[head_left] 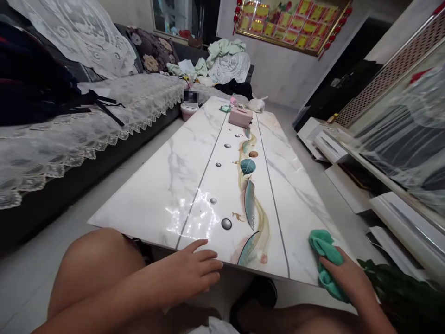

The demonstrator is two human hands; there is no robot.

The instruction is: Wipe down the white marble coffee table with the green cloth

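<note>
- At the table's near edge, your left hand (pixel 193 272) hangs with fingers loosely spread, gripping nothing; you cannot tell whether it touches the top.
- Near the right corner, your right hand (pixel 346 268) clutches a green cloth (pixel 321 242), part of it lying on the tabletop, part hanging past the edge.
- Beyond your hands stretches the white marbled table (pixel 149 195), with two dark lines running along it.
- Toward its far end sits a pink box (pixel 239 117).
- Just behind that box, to the right, lies a whitish plastic bag (pixel 257 105).
- On the far wall, you face a gold-framed picture (pixel 292 23).
</note>
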